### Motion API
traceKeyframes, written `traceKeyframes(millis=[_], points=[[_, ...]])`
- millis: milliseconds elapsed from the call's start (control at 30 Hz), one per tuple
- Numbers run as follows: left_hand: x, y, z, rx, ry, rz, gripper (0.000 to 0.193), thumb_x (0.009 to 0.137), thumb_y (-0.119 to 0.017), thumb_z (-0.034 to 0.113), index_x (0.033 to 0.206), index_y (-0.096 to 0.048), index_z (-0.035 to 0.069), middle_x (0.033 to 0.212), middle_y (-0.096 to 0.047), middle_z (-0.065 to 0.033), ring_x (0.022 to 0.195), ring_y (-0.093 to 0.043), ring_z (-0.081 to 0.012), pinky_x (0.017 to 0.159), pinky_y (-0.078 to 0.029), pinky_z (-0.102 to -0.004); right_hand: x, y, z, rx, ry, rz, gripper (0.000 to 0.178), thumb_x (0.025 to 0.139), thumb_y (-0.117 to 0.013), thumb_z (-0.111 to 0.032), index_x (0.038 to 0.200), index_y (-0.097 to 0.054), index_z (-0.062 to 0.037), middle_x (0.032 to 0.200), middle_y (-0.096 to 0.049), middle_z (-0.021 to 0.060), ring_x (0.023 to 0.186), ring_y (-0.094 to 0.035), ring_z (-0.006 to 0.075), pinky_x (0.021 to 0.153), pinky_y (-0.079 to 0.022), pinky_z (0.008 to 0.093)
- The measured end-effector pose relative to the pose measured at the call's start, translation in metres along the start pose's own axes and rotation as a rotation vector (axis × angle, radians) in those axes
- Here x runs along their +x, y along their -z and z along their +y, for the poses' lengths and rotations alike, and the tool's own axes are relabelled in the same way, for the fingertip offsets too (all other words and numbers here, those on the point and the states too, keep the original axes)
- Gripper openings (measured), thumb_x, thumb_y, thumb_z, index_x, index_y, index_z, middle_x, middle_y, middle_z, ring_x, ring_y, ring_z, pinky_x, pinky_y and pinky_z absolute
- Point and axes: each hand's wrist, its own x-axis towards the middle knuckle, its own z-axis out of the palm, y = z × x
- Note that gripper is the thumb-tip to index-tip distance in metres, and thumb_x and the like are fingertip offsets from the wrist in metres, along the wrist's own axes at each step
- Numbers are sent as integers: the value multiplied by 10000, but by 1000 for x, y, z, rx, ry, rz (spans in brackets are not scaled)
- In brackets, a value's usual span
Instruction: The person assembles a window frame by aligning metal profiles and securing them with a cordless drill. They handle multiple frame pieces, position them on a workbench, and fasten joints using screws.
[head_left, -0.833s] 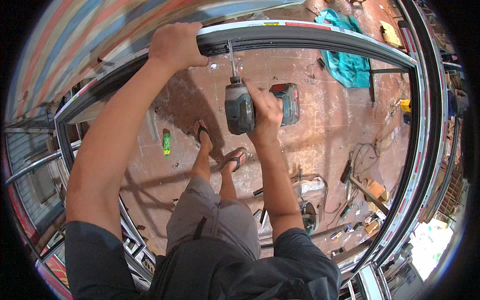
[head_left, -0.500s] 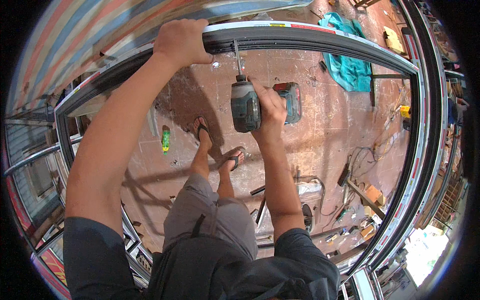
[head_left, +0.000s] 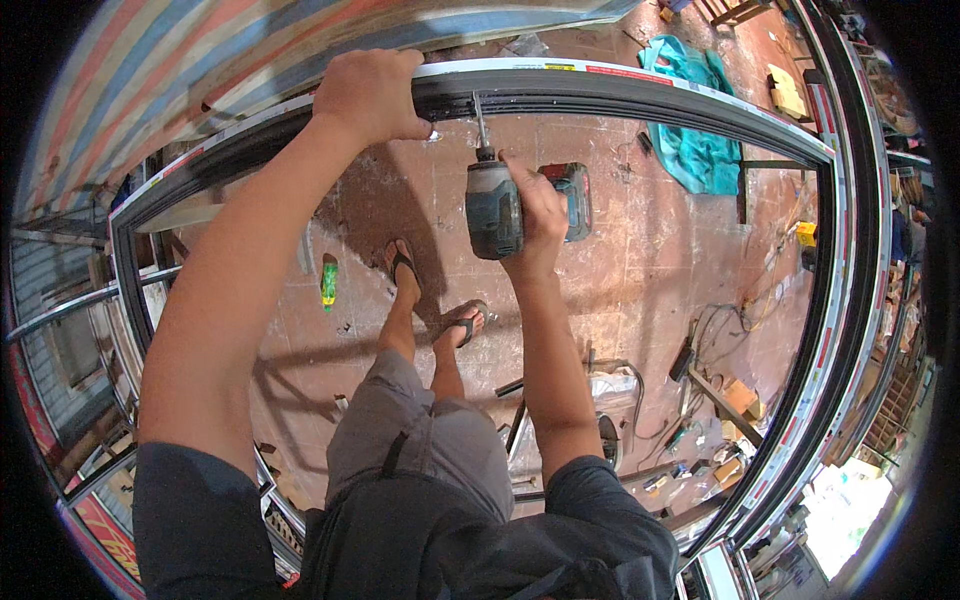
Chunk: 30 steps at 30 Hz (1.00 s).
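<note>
My right hand is wrapped round the grip of a dark cordless drill. Its long thin bit points away from me, the tip at the inner face of a dark metal frame. The drill's battery pack shows to the right of my hand. Left of the bit, my left hand grips the frame's far bar, fingers over the top edge and thumb underneath. White protective tape with coloured patches runs along that bar. Whether the tip sits in a screw is too small to tell.
The frame surrounds me, its right side bar running back past me. A teal cloth lies beyond and under the far bar. On the tiled floor are a green bottle-like item, cables and scraps of wood. A striped sheet hangs at far left.
The view has shifted slightly. My left hand stays on the far bar and the drill remains at nearly the same spot, its bit still against the frame.
</note>
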Motion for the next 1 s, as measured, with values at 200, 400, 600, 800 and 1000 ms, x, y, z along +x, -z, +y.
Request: traceKeyframes(millis=[200,400,600,800,1000], points=[[0,-1,-2,-41,-1,-8,686,644,-962,478,1193,-791,104,1129,-831,-194,1052,-810,-408,962,-650,-522,-11,3,4,29,-97,-102,562,902,-818,-140,1458,-754,-86,1145,-798,138,1008,-773,325,908,-561,414],[1,-9,-5,-43,-5,20,689,648,-951,466,1214,-789,109,1138,-831,-188,1062,-806,-403,972,-646,-514,-17,-10,-7,145,-175,-49,525,957,-797,-115,1474,-739,-54,1144,-783,146,1025,-766,291,919,-579,382],[0,-13,-7,-45,-22,56,687,643,-955,465,1206,-792,105,1129,-832,-191,1053,-810,-404,961,-653,-512,-10,-22,-2,179,-150,2,505,967,-794,-87,1468,-744,-53,1149,-790,127,1042,-765,260,940,-576,373],[1,-7,-1,4,5,20,717,672,-985,497,1262,-815,127,1144,-838,-191,1057,-822,-387,972,-664,-505,-12,-21,5,128,-195,-36,496,942,-817,-91,1436,-769,-91,1091,-797,88,1007,-758,248,921,-565,378],[1,-10,-3,-49,-1,55,668,626,-972,457,1144,-781,81,1102,-827,-218,1024,-809,-429,933,-659,-533,-2,-11,1,73,-131,-62,532,903,-817,-122,1433,-765,-125,1023,-760,87,926,-734,295,869,-521,401]])
